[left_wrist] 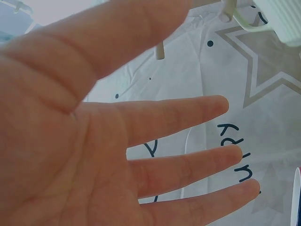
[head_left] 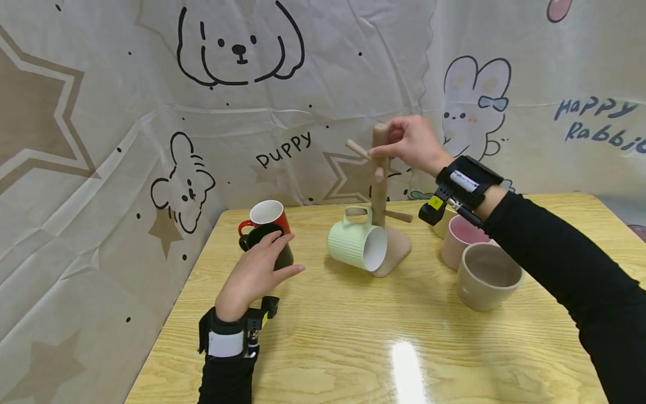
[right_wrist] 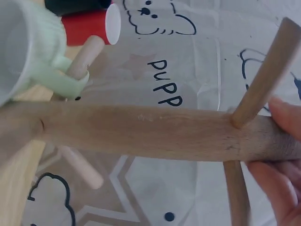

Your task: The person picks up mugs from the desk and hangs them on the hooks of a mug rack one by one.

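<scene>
My right hand (head_left: 416, 147) grips the top of a wooden mug tree (head_left: 379, 193), thumb and fingers on either side of its post (right_wrist: 141, 132). A pale green ribbed mug (head_left: 350, 244) hangs by its handle from a low peg, its white mouth tipped to the right. My left hand (head_left: 254, 276) is held over a black mug (head_left: 285, 259) at the left, overlapping it in the head view. Its fingers (left_wrist: 178, 117) are spread and fairly straight, with nothing in the palm. Part of the black mug is hidden behind this hand.
A red mug (head_left: 282, 219) with a white inside stands behind the black one. To the right, beneath my right forearm, are a beige mug (head_left: 484, 286), a pink mug (head_left: 451, 247) and a partly hidden yellow mug (head_left: 442, 224). A printed cloth hangs behind the wooden table (head_left: 333, 348).
</scene>
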`<state>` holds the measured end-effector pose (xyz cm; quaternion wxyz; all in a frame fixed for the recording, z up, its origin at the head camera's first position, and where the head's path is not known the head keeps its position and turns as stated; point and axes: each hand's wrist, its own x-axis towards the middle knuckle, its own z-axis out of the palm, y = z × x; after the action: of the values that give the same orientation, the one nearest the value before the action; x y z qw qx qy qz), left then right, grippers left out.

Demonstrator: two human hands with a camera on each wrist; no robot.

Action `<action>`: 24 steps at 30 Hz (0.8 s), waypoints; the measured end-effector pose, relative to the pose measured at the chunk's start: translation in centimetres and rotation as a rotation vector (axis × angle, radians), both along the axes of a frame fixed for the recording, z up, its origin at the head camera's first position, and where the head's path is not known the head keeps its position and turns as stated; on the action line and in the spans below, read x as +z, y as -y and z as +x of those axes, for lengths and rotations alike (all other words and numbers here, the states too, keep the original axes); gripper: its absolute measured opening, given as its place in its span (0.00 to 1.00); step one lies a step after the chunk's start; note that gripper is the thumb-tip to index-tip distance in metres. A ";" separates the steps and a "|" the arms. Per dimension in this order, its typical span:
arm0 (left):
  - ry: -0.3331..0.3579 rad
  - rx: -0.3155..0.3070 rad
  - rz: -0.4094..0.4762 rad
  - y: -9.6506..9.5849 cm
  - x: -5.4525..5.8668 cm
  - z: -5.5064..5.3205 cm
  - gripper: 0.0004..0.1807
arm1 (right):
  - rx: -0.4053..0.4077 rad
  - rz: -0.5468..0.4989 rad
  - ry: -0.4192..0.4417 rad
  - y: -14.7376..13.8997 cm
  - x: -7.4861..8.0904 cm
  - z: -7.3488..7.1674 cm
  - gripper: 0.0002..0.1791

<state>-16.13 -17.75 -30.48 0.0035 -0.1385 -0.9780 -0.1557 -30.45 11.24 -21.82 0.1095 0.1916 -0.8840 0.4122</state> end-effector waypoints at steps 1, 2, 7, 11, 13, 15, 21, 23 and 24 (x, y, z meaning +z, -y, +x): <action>-0.001 0.000 0.000 0.0 0.0 0.0 0.36 | -0.016 0.014 -0.013 0.1 0.1 0.2 0.17; 0.000 0.001 0.002 0.0 0.0 0.0 0.36 | -0.032 0.030 -0.026 0.2 0.1 0.4 0.18; -0.002 0.001 0.007 -0.1 0.0 0.0 0.36 | -0.089 0.091 -0.034 0.9 0.5 1.4 0.20; -0.002 0.000 0.009 -0.1 0.0 0.1 0.35 | -0.123 0.116 -0.024 1.5 0.7 1.9 0.20; -0.004 -0.002 0.010 0.0 0.0 0.1 0.35 | -0.140 0.128 -0.030 1.7 0.7 2.0 0.20; -0.005 -0.004 0.012 0.0 0.0 0.2 0.35 | -0.158 0.136 -0.038 2.0 0.7 2.1 0.20; -0.012 -0.010 0.018 0.1 0.1 0.2 0.35 | -0.198 0.156 -0.051 2.5 0.8 2.5 0.21; -0.014 -0.010 0.016 0.1 0.1 0.2 0.35 | -0.203 0.161 -0.052 2.6 0.8 2.6 0.20; -0.015 -0.010 0.015 0.1 0.1 0.2 0.35 | -0.204 0.163 -0.053 2.6 0.8 2.7 0.20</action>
<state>-15.93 -17.82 -30.40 0.0110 -0.1446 -0.9761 -0.1618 -27.77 8.62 -20.99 0.1583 0.1198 -0.9263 0.3204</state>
